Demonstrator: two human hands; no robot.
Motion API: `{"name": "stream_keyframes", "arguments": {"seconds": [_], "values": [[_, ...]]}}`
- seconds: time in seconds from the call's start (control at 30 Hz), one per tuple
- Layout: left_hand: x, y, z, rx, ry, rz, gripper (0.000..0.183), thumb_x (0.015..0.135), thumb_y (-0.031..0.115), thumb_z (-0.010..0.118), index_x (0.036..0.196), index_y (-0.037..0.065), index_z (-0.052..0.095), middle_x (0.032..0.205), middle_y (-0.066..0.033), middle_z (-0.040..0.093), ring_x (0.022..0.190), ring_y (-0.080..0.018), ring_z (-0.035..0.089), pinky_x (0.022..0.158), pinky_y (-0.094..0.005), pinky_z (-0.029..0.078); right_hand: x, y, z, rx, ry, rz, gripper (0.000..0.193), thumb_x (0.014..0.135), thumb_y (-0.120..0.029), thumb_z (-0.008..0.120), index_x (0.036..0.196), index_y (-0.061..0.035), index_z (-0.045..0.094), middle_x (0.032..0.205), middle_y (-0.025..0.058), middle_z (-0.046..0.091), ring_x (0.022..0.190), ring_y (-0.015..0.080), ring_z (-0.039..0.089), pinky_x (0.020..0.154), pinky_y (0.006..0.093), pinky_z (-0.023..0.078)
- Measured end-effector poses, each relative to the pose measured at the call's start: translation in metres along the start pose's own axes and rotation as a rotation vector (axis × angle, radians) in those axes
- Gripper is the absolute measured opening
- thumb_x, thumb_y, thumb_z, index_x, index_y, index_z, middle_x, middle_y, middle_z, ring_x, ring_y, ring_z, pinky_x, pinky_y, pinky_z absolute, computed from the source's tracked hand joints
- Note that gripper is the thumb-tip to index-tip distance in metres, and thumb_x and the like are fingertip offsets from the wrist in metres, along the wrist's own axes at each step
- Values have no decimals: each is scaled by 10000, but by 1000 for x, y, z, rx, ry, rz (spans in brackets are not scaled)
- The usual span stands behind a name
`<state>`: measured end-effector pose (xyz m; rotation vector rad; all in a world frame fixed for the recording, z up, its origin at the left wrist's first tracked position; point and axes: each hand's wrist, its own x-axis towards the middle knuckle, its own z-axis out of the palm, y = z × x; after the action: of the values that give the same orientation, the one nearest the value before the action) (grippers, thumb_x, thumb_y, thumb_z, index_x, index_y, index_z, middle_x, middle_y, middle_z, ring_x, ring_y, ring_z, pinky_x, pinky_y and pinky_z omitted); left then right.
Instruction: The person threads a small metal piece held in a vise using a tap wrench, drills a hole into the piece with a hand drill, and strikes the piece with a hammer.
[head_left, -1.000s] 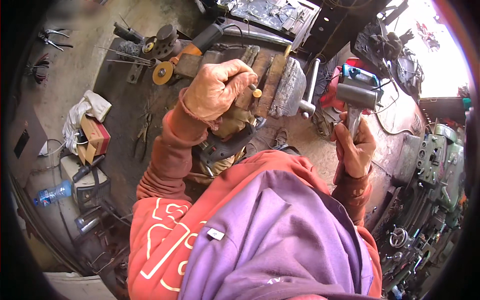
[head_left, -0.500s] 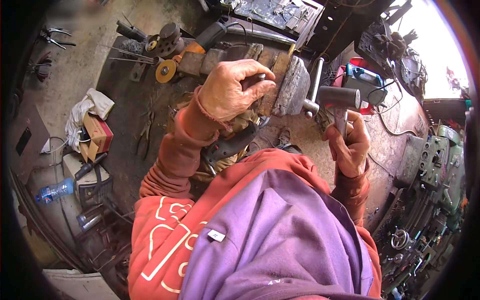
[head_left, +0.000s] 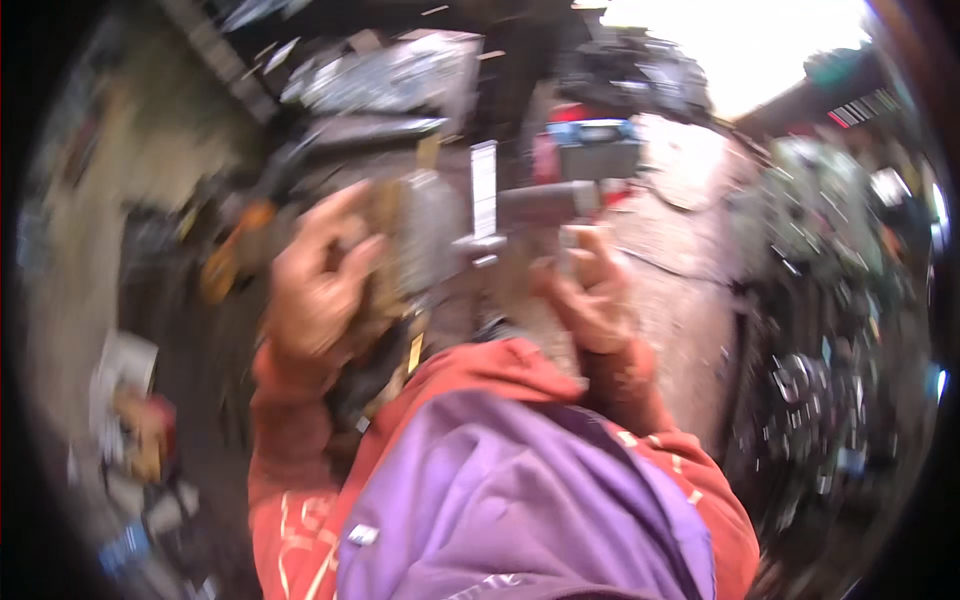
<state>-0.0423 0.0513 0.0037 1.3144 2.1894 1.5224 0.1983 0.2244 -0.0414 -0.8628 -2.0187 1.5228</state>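
Note:
The whole view is smeared by motion. My right hand (head_left: 592,300) is closed round the handle of a hammer (head_left: 540,204), its thick dark head level above the fist. My left hand (head_left: 318,280) is bent in a pinch over the bench vise (head_left: 428,235), left of its front jaw. Half a second ago the end of a short metal rod showed between its thumb and forefinger; blur hides the rod now. The vise's sliding handle bar (head_left: 484,190) stands upright between the jaw and the hammer head.
An orange angle grinder (head_left: 255,217) lies left of the vise. Behind stands a rack of metal pieces (head_left: 385,75). A red and blue machine (head_left: 595,145) is on the floor beyond the hammer. Green machinery (head_left: 820,210) fills the right side. A cardboard box (head_left: 148,430) sits at left.
My head has turned right, so the scene has slid left and blurred. My right hand still grips the hammer beside the vise, and my left hand keeps its pinch by the jaw.

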Motion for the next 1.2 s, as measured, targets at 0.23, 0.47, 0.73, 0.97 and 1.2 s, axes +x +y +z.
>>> {"name": "stream_keyframes", "arguments": {"seconds": [0.23, 0.47, 0.73, 0.97, 1.2], "values": [[-22, -54, -13, -219, 244, -15, 231, 877, -4, 742, 1101, -32, 694, 966, -43, 676, 868, -108, 614, 786, -242, 506, 24, -58, -41, 757, 402, -257, 358, 1048, -186, 483, 1399, -159, 414, 862, 104, 603, 526, 120, 504, 406, 246, 434], [-5, -26, -10, -242, 116, 2, 254, 863, -37, 724, 1116, -13, 715, 942, -26, 678, 837, -87, 591, 780, -222, 472, 14, -10, -52, 572, 657, -26, 366, 1036, -265, 544, 1384, -200, 453, 728, 13, 476, 484, 75, 417, 367, 199, 338], [-11, -27, -18, -501, -33, -128, 260, 872, -60, 709, 1130, -62, 678, 971, -129, 735, 914, -168, 710, 831, -270, 580, 10, -39, -2, 566, 274, 19, 465, 1020, -152, 562, 1453, -90, 405, 732, 19, 455, 469, 36, 374, 380, 171, 304], [-14, -36, -19, -460, -23, -110, 259, 867, -60, 715, 1124, -58, 681, 962, -132, 739, 908, -165, 709, 820, -273, 580, 14, -44, 15, 490, 220, 19, 515, 1017, -142, 563, 1494, -90, 377, 742, 15, 452, 479, 21, 353, 393, 158, 287], [-15, -33, -18, -451, -17, -112, 253, 866, -67, 712, 1117, -56, 681, 962, -134, 739, 875, -151, 703, 792, -264, 576, 15, -42, 14, 512, 160, 26, 538, 999, -162, 606, 1471, -61, 368, 723, 6, 494, 474, 27, 384, 386, 172, 308]]}}
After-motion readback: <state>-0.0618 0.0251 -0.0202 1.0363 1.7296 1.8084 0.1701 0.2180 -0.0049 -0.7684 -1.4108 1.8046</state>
